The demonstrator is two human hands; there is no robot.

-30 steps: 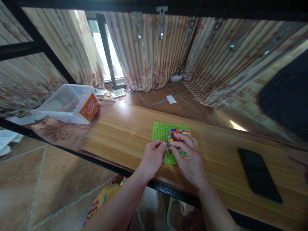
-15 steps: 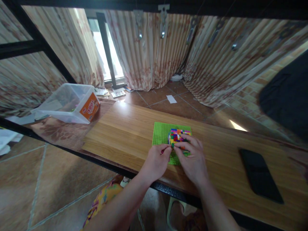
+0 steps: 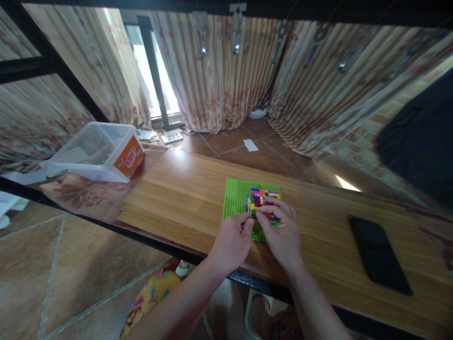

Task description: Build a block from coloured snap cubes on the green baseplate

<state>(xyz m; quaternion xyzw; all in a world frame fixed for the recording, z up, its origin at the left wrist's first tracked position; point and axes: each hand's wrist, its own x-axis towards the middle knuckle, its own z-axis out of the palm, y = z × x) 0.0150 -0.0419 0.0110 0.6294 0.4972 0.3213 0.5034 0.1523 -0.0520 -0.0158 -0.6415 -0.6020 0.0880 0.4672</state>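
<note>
A green studded baseplate (image 3: 234,193) lies on the wooden board, and a block structure of many small coloured bricks (image 3: 260,194) stands on it. My left hand (image 3: 231,241) is closed at the structure's near left corner, fingers curled in a pinch. A tiny magenta brick (image 3: 242,226) shows between its thumb and fingers. My right hand (image 3: 283,231) grips the brick structure, its fingers laid over the top and right side and its thumb at the near side. Both thumbs come close together at the near corner; the exact contact there is too small to make out.
A clear plastic bin (image 3: 122,177) with an orange label stands left of the wooden board (image 3: 170,198), on brown cloth. A black phone (image 3: 380,255) lies to the right. Dark metal frame bars cross above and at the left.
My left hand's fingers have shifted slightly at the structure's near corner, and the magenta brick in them has moved a little. The right hand stays on the structure. The view has shifted slightly.
</note>
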